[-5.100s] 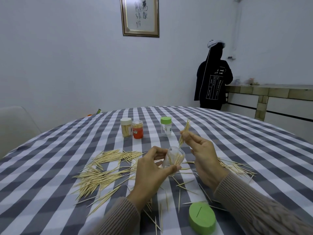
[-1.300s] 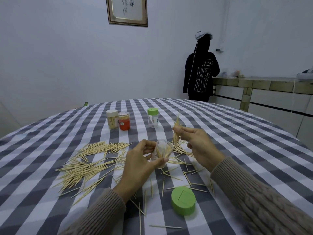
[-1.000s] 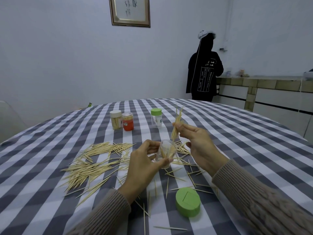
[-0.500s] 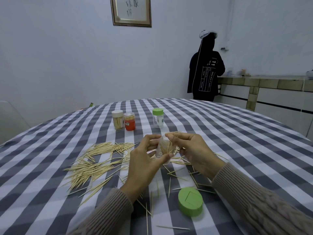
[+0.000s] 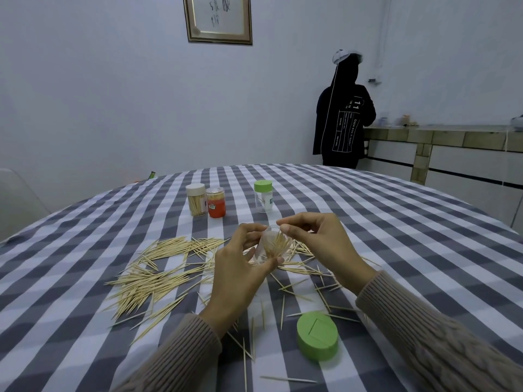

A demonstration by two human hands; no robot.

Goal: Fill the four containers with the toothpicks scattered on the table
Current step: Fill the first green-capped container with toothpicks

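Observation:
My left hand (image 5: pixel 235 267) grips a small clear container (image 5: pixel 270 246), tilted toward my right hand and holding a bunch of toothpicks. My right hand (image 5: pixel 322 244) is at the container's mouth, thumb and forefinger curled at its rim; I cannot tell whether they pinch anything. A big pile of loose toothpicks (image 5: pixel 158 273) lies to the left, and more are scattered under and in front of my hands. The container's green lid (image 5: pixel 317 339) lies near the front. Further back stand a white-lidded container (image 5: pixel 196 203) full of toothpicks, an orange container (image 5: pixel 216 206) and a green-lidded clear container (image 5: pixel 263 196).
The round table wears a grey and white checked cloth (image 5: pixel 396 250). A person in a black hoodie (image 5: pixel 343 117) stands at the back by a tiled counter (image 5: pixel 441 137). A pale chair (image 5: pixel 17 202) is at the left edge.
My right hand has brought its bundle of toothpicks down into the clear container; the bundle that stood up between its fingers is now inside. My left hand has kept holding the container.

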